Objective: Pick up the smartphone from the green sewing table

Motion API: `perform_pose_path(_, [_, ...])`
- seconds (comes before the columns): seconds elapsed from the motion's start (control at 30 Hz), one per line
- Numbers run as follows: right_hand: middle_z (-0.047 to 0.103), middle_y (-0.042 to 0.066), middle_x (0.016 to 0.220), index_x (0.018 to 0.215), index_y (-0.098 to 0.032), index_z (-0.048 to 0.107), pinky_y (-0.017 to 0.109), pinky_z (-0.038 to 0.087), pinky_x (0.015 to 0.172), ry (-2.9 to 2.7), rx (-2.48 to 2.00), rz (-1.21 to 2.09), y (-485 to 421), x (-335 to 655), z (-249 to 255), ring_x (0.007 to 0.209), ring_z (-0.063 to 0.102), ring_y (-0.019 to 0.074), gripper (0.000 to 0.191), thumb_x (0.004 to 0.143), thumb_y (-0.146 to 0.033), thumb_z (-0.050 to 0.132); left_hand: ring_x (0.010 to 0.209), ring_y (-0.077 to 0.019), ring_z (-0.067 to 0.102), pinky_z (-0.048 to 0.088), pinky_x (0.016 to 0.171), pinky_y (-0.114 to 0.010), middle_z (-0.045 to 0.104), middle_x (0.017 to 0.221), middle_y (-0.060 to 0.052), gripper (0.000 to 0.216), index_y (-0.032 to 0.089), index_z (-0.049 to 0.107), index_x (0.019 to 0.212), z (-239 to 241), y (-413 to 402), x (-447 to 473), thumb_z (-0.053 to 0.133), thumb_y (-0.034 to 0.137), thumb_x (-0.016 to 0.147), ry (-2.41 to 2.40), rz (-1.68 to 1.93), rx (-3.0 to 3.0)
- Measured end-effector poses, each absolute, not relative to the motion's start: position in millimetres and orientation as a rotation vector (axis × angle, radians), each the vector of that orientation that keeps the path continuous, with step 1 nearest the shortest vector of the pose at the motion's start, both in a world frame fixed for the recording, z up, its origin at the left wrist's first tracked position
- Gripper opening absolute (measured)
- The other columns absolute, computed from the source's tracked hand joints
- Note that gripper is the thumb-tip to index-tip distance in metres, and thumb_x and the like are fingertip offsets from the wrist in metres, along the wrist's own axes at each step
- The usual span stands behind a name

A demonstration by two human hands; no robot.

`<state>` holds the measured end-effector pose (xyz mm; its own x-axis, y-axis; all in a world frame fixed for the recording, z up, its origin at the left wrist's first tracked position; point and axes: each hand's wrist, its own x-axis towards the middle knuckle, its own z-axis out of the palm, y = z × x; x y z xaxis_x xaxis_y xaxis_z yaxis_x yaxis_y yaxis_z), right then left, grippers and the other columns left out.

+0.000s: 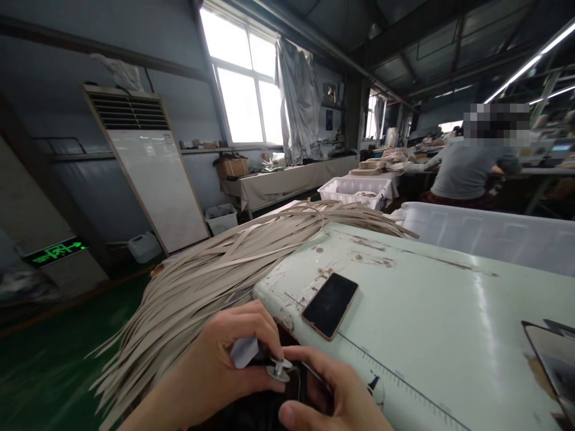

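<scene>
A small round metal piece (278, 369), shaped like a button or bobbin, sits at the near edge of the worktop (431, 323), just short of the phone (330, 304). The left hand (224, 365) has its grip clenched on this piece and on a small pale tab (244, 351) pinched between thumb and fingers. The right hand (335, 395) touches the same piece from the other side; whether its grip is closed on anything cannot be told. The phone lies face up, screen dark, beside a printed ruler scale (395, 376). Beyond the phone, a thick bundle of tan strips (215, 269) drapes over the worktop's far corner. A white bin (489, 236) stands behind the worktop, and a seated person (467, 170) works well beyond it.
</scene>
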<state>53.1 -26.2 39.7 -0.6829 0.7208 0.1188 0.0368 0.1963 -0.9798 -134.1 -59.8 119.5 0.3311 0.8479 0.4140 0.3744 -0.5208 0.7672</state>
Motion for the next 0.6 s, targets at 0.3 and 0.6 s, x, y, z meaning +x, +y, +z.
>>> perform_pose_path(0.3, [0.059, 0.006, 0.108, 0.136, -0.037, 0.042, 0.041, 0.054, 0.075, -2.352, -0.949, 0.804, -33.2, 70.9, 46.2, 0.089, 0.065, 0.026, 0.044, 0.097, -0.045, 0.023, 0.083, -0.0135, 0.06, 0.046, 0.075, -0.023, 0.063, 0.09, -0.001, 0.01, 0.019, 0.066, 0.085, 130.4, -67.3, -142.0, 0.071, 0.013, 0.08, 1.123, 0.994, 2.181])
perform_pose_path(0.6, [0.059, -0.001, 0.078, 0.087, -0.029, 0.066, 0.027, 0.033, 0.054, -2.191, -0.89, 0.92, -38.9, 45.2, 59.8, 0.062, 0.056, 0.0159, 0.017, 0.085, -0.032, 0.05, 0.081, -0.0147, 0.058, 0.045, 0.074, -0.025, 0.062, 0.086, -0.001, 0.01, 0.02, 0.068, 0.083, 138.4, -66.2, -138.0, 0.074, 0.014, 0.078, 1.156, 0.999, 2.221])
